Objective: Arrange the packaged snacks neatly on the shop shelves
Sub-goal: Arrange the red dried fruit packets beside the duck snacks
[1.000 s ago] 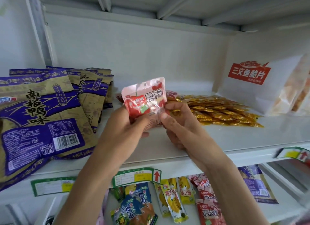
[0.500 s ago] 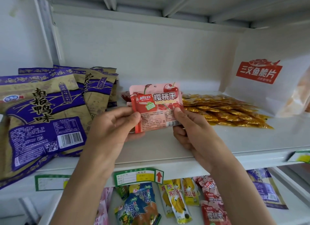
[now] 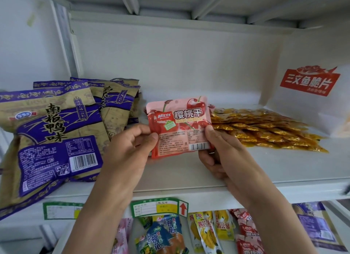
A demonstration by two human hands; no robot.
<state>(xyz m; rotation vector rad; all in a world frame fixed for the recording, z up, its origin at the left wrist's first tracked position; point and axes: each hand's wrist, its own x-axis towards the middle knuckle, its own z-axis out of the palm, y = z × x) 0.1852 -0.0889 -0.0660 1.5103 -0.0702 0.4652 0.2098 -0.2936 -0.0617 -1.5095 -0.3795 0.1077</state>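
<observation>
Two hands [image 3: 130, 147], "樱桃干" packet [image 3: 180, 126], perhaps cherries.

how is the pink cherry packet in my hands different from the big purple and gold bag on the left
The pink and red plastic cherry packet is clearly smaller than the front purple and gold snack bag. The packet is held upright above the white shelf, pinched between the left hand and right hand; the bag leans on the shelf, untouched. Both show barcodes.

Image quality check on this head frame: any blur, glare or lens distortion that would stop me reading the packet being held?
Head view: soft, even light, no hard shadows. The pink cherry packet, pinched by the left hand and right hand, is sharp in its large print, though its small print is too fine to read. Glare glints on the yellow sachets. Wide-angle bending curves the shelf edge, and the corners go soft.
</observation>
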